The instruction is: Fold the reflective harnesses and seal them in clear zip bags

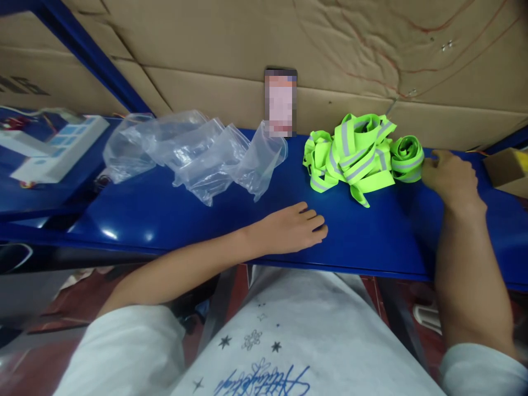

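Observation:
My left hand (292, 228) lies palm down near the front edge of the blue table (371, 242), its fingers slightly apart and nothing seen in it. At the right, my right hand (451, 176) is beside a rolled neon green strap (407, 158) with a grey stripe, its fingertips at the roll's right side; whether they grip it is hard to make out. Just left of that roll lies a loose heap of neon green reflective straps (357, 154). Several clear plastic bags (198, 154) overlap in a row across the left and middle of the table.
Behind the bags, a phone (281, 102) leans upright against the cardboard wall (214, 88). A white and blue object (61, 148) rests at the far left. On the right edge stands an open cardboard box (506, 171).

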`<state>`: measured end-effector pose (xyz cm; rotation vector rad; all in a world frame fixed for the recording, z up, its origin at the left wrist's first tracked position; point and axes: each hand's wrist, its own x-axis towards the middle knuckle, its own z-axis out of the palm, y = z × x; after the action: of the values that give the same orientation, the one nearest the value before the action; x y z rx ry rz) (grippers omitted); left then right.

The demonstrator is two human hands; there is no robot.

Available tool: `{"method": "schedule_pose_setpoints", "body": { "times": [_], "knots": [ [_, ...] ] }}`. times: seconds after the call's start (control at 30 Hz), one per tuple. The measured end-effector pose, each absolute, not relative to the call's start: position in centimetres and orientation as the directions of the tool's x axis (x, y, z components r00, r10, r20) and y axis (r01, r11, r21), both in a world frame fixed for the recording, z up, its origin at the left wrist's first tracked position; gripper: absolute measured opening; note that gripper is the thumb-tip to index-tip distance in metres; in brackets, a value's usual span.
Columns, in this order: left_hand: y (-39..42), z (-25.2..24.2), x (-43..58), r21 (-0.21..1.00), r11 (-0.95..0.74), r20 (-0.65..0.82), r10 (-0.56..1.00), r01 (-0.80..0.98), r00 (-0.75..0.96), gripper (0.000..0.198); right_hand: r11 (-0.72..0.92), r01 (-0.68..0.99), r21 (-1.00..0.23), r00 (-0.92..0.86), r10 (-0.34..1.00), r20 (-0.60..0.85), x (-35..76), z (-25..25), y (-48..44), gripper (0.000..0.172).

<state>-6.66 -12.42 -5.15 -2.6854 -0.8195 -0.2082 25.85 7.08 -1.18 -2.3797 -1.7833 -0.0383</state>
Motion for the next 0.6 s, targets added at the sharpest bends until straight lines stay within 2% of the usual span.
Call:
{"method": "schedule_pose_setpoints", "body": {
  "times": [0.1, 0.17, 0.23, 0.33, 0.4, 0.47, 0.5, 0.6],
  "knots": [
    [-12.7, -5.0, -6.6, -0.312, -0.78, 0.224, 0.495, 0.543, 0.84, 0.027, -0.112, 0.977, -0.184, 0.169, 0.926, 0.338, 25.9, -1.0, 6.9, 0.049],
    [-13.0, -5.0, -6.5, -0.333, -0.774, 0.215, 0.493, 0.538, 0.843, 0.028, 0.096, 0.978, -0.184, 0.014, 0.852, 0.524, 25.5, -0.7, 6.2, 0.049],
    [-13.0, -4.9, -6.5, -0.343, -0.771, 0.209, 0.494, 0.536, 0.844, 0.03, 0.318, 0.937, -0.143, -0.146, 0.731, 0.667, 24.2, -0.4, 4.8, 0.046],
    [-12.8, -4.7, -6.5, -0.345, -0.787, 0.22, 0.462, 0.511, 0.859, 0.03, 0.621, 0.781, -0.062, -0.329, 0.495, 0.804, 20.9, -0.9, 1.4, 0.039],
    [-12.8, -4.6, -6.5, -0.355, -0.806, 0.273, 0.395, 0.474, 0.877, 0.026, 0.876, 0.481, 0.034, -0.52, 0.253, 0.816, 18.2, -1.9, -1.3, 0.021],
    [-13.2, -4.3, -6.6, -0.365, -0.823, 0.357, 0.308, 0.436, 0.882, 0.021, 0.973, 0.188, 0.137, -0.674, 0.026, 0.738, 15.8, -3.3, -3.5, 0.01],
    [-13.7, -4.2, -6.7, -0.368, -0.83, 0.4, 0.266, 0.419, 0.877, 0.02, 0.977, 0.122, 0.173, -0.714, -0.035, 0.699, 14.9, -4.0, -4.4, 0.011],
    [-15.1, -3.5, -7.4, -0.348, -0.867, 0.463, 0.172, 0.357, 0.87, 0.021, 0.98, 0.118, 0.163, -0.83, 0.007, 0.557, 13.0, -5.7, -5.6, 0.029]
  ]
}}
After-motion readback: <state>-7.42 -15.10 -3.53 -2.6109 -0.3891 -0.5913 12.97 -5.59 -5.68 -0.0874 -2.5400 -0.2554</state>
